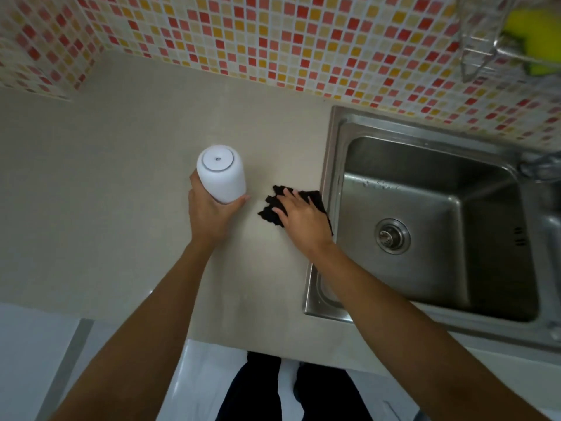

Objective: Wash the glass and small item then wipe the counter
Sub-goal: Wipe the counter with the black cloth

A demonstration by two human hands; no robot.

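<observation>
A white cylindrical container (221,173) with a round lid and a small hole in its top stands over the beige counter (121,183). My left hand (209,212) grips its lower part, fingers wrapped round it. A black cloth (274,205) lies crumpled on the counter just left of the sink's rim. My right hand (299,218) presses flat on the cloth with fingers spread. No glass is in view.
A stainless steel sink (425,189) with a round drain (391,236) fills the right side. A tap (537,167) shows at the far right edge. A wire rack holding a yellow-green sponge (528,34) hangs on the mosaic-tiled wall.
</observation>
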